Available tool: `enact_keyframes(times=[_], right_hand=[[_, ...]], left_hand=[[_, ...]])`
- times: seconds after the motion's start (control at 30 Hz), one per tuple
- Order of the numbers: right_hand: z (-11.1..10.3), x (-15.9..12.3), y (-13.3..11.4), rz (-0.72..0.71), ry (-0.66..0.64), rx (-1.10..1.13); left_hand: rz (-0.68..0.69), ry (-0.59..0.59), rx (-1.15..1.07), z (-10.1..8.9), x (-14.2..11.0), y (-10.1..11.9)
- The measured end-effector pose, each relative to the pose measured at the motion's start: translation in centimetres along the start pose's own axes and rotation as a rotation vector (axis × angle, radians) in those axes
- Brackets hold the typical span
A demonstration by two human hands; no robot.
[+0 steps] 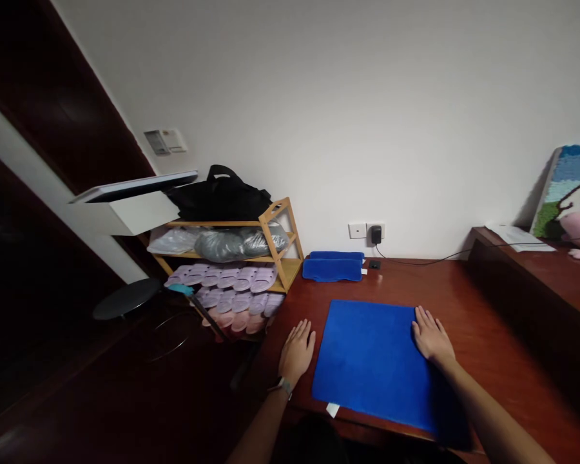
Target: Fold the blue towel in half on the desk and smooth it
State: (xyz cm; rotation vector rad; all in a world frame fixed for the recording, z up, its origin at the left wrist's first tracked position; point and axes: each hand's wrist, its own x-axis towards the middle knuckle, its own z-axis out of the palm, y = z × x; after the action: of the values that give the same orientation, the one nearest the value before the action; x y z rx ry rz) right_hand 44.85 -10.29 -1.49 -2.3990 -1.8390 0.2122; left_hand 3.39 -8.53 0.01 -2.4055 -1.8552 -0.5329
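A blue cloth (374,361) lies spread flat on the reddish-brown wooden table (468,303), with a white tag (333,409) showing at its near left edge. My left hand (297,351) rests flat on the wood just left of the cloth, fingers stretched out and holding nothing. On the cloth's far right corner area lies my right hand (432,336), palm down and fingers extended, touching its right edge. Farther back, near the wall, sit folded blue cloths (333,267) with white tags at their right side.
A black plug (376,234) sits in the wall socket, its cable running right. A raised wooden ledge (536,267) bears papers and a fluffy picture (570,193). To the left stand a rack (285,254) of slippers (229,277), a black bag (222,196) and a round stool (127,299).
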Motion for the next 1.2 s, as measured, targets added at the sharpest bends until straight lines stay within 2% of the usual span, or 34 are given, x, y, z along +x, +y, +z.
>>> enact_keyframes(times=[0.13,0.23,0.4,0.6,0.67,0.77,0.8,0.87,0.9,0.97,1.0,1.07,1.2], right_hand=[[-0.7,-1.7,-0.6,0.028,0.017,-0.032],[0.0,-4.3,-0.1,0.009,0.044,-0.009],[1.2,-8.2,0.8,0.005,-0.016,-0.032],[0.3,-9.0,0.1,0.004,-0.010,-0.058],[0.1,-9.0,0.0,0.005,-0.014,-0.044],[-0.1,-9.1,0.0,0.009,-0.007,-0.022],[-0.2,-9.2,0.0,0.008,-0.005,-0.021],[-0.4,-9.3,0.0,0.005,-0.006,-0.029],[-0.5,-9.3,-0.1,0.003,-0.009,-0.036],[-0.6,-9.4,-0.1,0.003,-0.013,-0.049],[-0.6,-9.4,-0.1,0.002,-0.011,-0.051],[-0.5,-9.4,-0.1,0.004,-0.007,-0.048],[-0.1,-9.2,0.1,0.003,0.006,-0.030]], left_hand=[[-0.005,0.020,-0.025,-0.5,0.0,0.0],[-0.008,0.035,-0.035,-0.3,0.0,-0.2],[-0.001,0.034,-0.050,0.0,0.1,0.0],[-0.052,-0.013,-0.062,-1.5,1.1,0.3],[-0.072,0.003,-0.052,-2.0,1.6,2.2],[-0.027,0.031,-0.058,-1.5,1.5,8.4],[0.029,0.026,-0.073,-1.0,1.1,11.1],[0.264,-0.043,-0.161,0.4,0.0,16.1],[0.336,-0.080,-0.186,1.1,-0.7,18.1],[0.397,-0.165,-0.205,1.9,-1.8,20.1],[0.384,-0.200,-0.199,2.1,-2.2,20.0],[0.314,-0.247,-0.163,1.8,-2.7,17.8],[0.152,-0.228,-0.067,-0.1,-3.6,9.5]])
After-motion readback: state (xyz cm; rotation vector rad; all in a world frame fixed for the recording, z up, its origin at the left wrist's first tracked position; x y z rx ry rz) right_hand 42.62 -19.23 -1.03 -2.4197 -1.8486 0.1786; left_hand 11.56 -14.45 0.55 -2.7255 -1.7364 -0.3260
